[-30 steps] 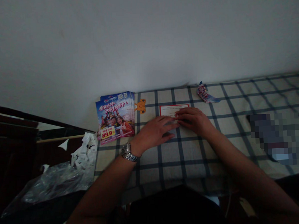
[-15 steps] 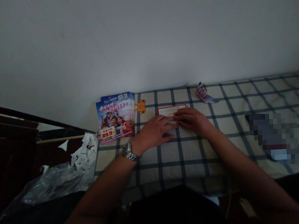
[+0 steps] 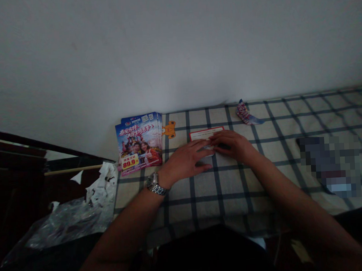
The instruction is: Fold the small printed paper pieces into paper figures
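Just beyond the fingers [image 3: 199, 144], a red-bordered white card [image 3: 207, 134] lies partly under both hands on checked cloth [image 3: 232, 193]. Left hand [image 3: 185, 161] and right hand [image 3: 234, 147] lie flat, fingertips meeting narrowly on the card; any grip cannot be told. Left of the fingers, stacked flyers [image 3: 139, 141] sit against a white wall [image 3: 176, 50].

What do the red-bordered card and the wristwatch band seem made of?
The red-bordered card looks like matte white paper or thin card with a printed border; its thickness can't be told. The wristwatch band looks like steel, from its bright sheen and separate links.
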Available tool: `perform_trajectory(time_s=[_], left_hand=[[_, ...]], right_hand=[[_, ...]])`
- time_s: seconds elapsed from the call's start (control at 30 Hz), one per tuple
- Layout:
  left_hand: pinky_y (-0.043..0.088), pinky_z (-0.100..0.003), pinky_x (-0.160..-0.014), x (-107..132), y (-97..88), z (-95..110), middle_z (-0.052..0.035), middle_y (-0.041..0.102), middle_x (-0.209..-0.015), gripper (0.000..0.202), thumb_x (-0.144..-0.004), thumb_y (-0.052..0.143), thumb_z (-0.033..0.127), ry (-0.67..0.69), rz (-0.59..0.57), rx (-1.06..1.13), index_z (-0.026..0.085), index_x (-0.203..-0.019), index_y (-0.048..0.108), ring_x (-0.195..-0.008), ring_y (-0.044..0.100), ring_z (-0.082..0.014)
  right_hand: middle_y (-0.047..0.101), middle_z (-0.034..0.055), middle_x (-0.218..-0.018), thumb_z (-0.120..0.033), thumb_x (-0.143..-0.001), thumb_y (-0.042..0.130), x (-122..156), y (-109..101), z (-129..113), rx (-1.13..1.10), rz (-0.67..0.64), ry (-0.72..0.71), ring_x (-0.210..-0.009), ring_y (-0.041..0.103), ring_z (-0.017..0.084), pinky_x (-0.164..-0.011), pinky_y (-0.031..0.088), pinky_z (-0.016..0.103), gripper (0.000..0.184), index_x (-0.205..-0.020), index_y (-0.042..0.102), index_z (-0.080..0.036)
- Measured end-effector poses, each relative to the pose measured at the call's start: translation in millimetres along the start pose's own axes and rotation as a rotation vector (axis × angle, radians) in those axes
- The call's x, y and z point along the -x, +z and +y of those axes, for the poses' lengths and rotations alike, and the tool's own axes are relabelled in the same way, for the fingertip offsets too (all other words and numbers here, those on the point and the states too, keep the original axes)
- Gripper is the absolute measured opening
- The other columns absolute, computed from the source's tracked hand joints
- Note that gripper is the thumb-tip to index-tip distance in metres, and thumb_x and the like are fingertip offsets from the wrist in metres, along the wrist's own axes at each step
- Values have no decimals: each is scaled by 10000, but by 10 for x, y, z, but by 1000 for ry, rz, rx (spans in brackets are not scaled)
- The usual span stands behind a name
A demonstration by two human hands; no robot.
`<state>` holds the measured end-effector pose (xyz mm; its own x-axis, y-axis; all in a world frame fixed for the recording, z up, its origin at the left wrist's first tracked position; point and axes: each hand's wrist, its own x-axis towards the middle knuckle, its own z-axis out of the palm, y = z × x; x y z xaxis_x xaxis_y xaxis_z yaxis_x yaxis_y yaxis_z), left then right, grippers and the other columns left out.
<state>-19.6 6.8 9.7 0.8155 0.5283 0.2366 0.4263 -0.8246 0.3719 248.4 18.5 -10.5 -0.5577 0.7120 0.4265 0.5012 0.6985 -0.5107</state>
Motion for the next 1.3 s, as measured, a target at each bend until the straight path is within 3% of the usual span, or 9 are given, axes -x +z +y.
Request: perform_trajectory(time_s=[0.8, 1.03, 1.3], left_hand=[[490, -532, -1170, 7, 39, 0, -113, 450, -1605, 505, -956, 706, 522, 15, 0, -32, 286, -1394, 621, -1465, 464, -315], [461, -511, -1206, 22, 24, -22, -88, 459, -1624, 492, -971, 687, 523, 2, -19, -11, 294, -1400, 616, -1506, 435, -285], [442, -513, -1221, 22, 53, 29, -106, 458, -1615, 495, -967, 698, 504, 4, -7, -55, 279, -1401, 613, -1510, 424, -300]], right_hand=[[767, 93, -1215, -246, -927, 733, 16, 18, -24, -3, -3, 21, -1183, 703, 288, -1027, 577, 512, 130, -1054, 760, -251], [764, 98, -1214, -261, -958, 715, 6, 9, -36, 14, 8, -3, -1173, 706, 277, -1023, 576, 507, 51, -1004, 721, -241], [753, 93, -1274, -286, -963, 717, 33, 7, 31, 63, -16, -65, -1254, 678, 298, -1134, 507, 570, 95, -1051, 724, -249]])
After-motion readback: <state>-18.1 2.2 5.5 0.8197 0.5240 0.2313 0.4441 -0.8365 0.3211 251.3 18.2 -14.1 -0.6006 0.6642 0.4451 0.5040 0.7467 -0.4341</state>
